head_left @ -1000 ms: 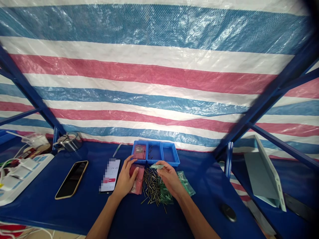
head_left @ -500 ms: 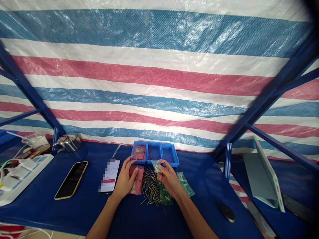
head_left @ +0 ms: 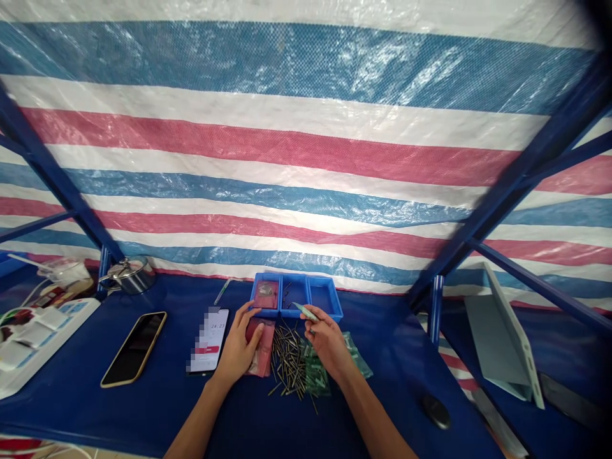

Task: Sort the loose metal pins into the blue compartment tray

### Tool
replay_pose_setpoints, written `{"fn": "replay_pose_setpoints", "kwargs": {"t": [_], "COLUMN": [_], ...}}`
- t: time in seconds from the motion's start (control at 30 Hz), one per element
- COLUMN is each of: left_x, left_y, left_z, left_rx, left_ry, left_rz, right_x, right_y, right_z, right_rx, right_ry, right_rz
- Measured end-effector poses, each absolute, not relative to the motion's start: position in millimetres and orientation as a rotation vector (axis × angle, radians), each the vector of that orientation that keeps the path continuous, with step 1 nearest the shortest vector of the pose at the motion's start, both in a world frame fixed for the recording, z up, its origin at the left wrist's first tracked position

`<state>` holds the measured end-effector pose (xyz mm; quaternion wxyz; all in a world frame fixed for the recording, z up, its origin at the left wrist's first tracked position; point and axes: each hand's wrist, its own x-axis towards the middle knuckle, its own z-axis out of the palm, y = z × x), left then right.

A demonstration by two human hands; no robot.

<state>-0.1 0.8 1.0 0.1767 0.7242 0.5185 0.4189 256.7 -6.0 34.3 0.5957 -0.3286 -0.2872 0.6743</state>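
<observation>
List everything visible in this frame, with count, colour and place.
tray: one, blue, three compartments, back centre of table
pins: a pile, dark, between the hands
red bags: a stack, under left hand
green bags: a stack, beside right hand
phones: two, a dark one at left, a lit one next to it
pot: one, metal, back left
mouse: one, black, right
tablet: one, pale, propped far right
left hand: on red bags
right hand: pinching one green bag
</observation>
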Motion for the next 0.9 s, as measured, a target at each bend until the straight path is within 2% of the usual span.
{"fn": "replay_pose_setpoints", "kwargs": {"t": [0.33,0.9], "left_x": [0,1], "left_y": [2,1], "left_z": [-1,2], "left_rx": [2.049,2.057], "left_ry": [1.459,1.464], "left_rz": [1.198,1.192], "right_x": [252,253], "right_y": [-4,-14], "right_z": [22,37], "right_rx": [-0.762,-0.7], "right_ry": [-0.636,-0.761], "right_rz": [1.569,1.644]}}
